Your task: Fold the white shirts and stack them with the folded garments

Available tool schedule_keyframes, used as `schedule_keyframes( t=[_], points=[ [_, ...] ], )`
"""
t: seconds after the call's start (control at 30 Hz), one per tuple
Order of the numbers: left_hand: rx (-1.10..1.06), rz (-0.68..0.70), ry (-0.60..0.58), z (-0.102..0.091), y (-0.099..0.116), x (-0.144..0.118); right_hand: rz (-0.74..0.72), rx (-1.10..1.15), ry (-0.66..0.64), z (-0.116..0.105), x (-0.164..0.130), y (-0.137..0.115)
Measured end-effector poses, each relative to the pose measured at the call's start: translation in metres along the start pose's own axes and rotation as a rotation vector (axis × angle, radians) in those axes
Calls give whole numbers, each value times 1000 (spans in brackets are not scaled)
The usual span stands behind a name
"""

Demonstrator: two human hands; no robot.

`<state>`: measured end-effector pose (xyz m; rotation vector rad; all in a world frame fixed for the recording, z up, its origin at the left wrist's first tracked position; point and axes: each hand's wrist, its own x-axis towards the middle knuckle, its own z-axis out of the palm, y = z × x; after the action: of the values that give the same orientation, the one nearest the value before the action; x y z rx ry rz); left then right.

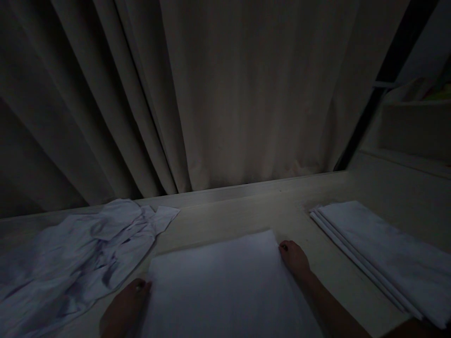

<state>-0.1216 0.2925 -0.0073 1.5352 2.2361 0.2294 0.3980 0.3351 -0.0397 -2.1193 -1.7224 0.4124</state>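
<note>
A flat white cloth (225, 286) lies in the middle of the table (282, 206), close to the person; the left hand (125, 307) rests at its left edge with the fingers loosely curled on the border; the right hand (295, 259) touches its far right corner, fingertips bent down on the cloth; whether they pinch it I cannot tell in this dim light. A crumpled pile of cloths (70, 263) lies at the left; folded cloths (380, 253) lie stacked at the right; a curtain (218, 94) hangs behind.
</note>
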Motion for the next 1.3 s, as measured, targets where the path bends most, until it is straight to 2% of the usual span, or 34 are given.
schedule_keyframes(
  t=[0.1,0.23,0.33,0.47,0.63,0.8,0.97,1.1,1.17,1.3],
  points=[
    [4,-8,-1,-3,2,1,20,17,10,-4,1,5],
    [7,25,77,-1,15,-4,-3,43,36,-4,0,-5],
    [18,29,38,1,20,-8,-9,44,36,1,-2,-12],
    [43,19,8,1,18,-12,42,9,32,3,-6,-7],
    [92,74,55,2,19,-17,45,-12,50,0,-8,-5],
    [104,16,77,2,29,-22,56,26,54,8,-4,-16],
    [126,-31,36,-1,28,-20,87,128,54,9,-3,-15],
    [23,-19,52,-2,23,-15,148,238,74,3,0,-11],
    [-66,-4,97,-3,19,-12,173,293,71,2,3,-9],
    [-375,-80,159,-1,14,-6,256,397,18,7,9,-6]
  ],
)
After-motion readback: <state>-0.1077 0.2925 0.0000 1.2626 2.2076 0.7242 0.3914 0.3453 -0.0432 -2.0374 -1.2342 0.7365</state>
